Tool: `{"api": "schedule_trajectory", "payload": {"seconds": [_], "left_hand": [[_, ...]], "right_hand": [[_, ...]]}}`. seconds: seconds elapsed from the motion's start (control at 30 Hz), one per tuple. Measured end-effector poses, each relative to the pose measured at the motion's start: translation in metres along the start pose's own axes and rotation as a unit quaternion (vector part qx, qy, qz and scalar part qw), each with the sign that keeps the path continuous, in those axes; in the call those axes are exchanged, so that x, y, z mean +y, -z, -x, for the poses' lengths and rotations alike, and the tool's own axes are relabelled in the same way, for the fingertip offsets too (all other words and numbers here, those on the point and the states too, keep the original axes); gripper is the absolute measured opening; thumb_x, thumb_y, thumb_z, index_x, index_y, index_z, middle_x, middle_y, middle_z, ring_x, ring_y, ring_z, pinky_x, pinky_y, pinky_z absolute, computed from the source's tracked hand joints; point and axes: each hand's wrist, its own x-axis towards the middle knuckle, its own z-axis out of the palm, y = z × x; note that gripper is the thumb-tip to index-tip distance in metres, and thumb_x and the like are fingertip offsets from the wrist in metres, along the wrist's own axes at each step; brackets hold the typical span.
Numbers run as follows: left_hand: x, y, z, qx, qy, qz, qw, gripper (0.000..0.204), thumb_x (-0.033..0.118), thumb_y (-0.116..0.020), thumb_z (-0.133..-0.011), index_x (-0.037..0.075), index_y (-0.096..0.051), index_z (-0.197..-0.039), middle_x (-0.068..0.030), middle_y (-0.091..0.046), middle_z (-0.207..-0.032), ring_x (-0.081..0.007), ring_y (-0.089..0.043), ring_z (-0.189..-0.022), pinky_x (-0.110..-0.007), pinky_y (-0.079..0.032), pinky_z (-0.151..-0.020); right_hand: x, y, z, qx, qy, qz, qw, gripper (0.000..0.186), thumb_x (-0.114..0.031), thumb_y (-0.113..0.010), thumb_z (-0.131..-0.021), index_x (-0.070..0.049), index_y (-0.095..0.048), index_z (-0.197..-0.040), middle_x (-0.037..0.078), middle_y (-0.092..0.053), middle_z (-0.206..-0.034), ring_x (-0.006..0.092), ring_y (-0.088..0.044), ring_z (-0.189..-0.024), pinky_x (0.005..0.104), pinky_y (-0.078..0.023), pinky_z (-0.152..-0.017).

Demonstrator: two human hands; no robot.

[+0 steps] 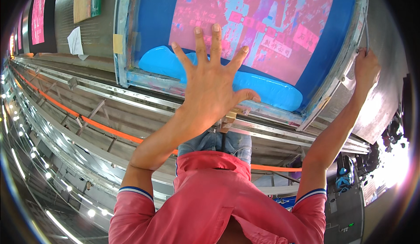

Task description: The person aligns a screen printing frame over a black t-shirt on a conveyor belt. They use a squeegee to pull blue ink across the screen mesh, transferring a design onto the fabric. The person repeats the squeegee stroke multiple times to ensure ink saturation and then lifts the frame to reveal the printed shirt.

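Left hand has its fingers spread wide above the near edge of the screen frame, with blue ink pooled just inside. Right hand is bunched by a rod at the right edge, can't tell if clamped; grey tabletop stretches beyond.

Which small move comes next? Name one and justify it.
Probably ease the left hand back toward the body, clear of the blue paste: in this view it crosses that glossy strip, fingers spread over the pink panel; contact cannot be told. The right hand is curled beside the frame, its grip unclear.
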Motion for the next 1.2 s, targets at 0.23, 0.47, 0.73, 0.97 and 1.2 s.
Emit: {"api": "schedule_trajectory", "payload": {"seconds": [0.23,0.47,0.73,0.97,1.2], "left_hand": [[0.004,-0.001,-0.02,0.06,0.046,0.044,0.996,0.103,0.079,-0.073,-0.061,0.032,-0.049,-0.15,-0.0309,-0.01,-0.164,-0.061,-0.008,-0.147,-0.088,-0.009,-0.1],[0.008,-0.011,-0.028,0.045,0.049,0.035,0.997,0.106,0.081,-0.073,-0.058,0.036,-0.048,-0.15,-0.0346,-0.007,-0.163,-0.0653,-0.006,-0.145,-0.09,-0.011,-0.098],[0.007,-0.009,-0.028,0.043,0.05,0.029,0.997,0.106,0.081,-0.073,-0.058,0.037,-0.047,-0.151,-0.0342,-0.008,-0.163,-0.066,-0.009,-0.144,-0.087,-0.011,-0.101],[-0.001,-0.005,-0.018,0.096,0.013,0.105,0.99,0.101,0.073,-0.075,-0.064,0.022,-0.052,-0.148,-0.0353,-0.023,-0.159,-0.0633,-0.015,-0.144,-0.087,-0.01,-0.102],[-0.023,0.029,0.014,0.049,0.081,0.082,0.992,0.099,0.079,-0.066,-0.07,0.021,-0.05,-0.149,-0.0271,-0.04,-0.154,-0.0628,-0.028,-0.139,-0.089,-0.012,-0.097]], "right_hand": [[0.004,-0.004,-0.002,-0.019,-0.021,-0.001,1.0,0.035,-0.037,-0.049,-0.098,-0.017,-0.074,-0.114,0.02,-0.072,-0.107,0.0437,-0.067,-0.101,0.0514,-0.052,-0.088],[0.006,-0.006,-0.004,-0.022,-0.016,0.022,0.999,0.035,-0.037,-0.05,-0.098,-0.016,-0.074,-0.113,0.019,-0.072,-0.106,0.0433,-0.067,-0.101,0.0499,-0.052,-0.088],[-0.003,0.0,0.002,0.009,0.006,0.003,1.0,0.033,-0.035,-0.054,-0.097,-0.01,-0.074,-0.106,0.022,-0.073,-0.099,0.0442,-0.069,-0.095,0.0522,-0.053,-0.085],[0.032,-0.028,-0.013,0.007,0.043,0.002,0.999,0.037,-0.037,-0.049,-0.099,-0.012,-0.072,-0.112,0.022,-0.07,-0.109,0.0459,-0.066,-0.1,0.0542,-0.05,-0.087],[0.041,-0.031,-0.016,-0.001,0.049,0.015,0.999,0.037,-0.036,-0.051,-0.099,-0.007,-0.072,-0.109,0.023,-0.07,-0.106,0.0451,-0.066,-0.097,0.0533,-0.05,-0.085]]}}
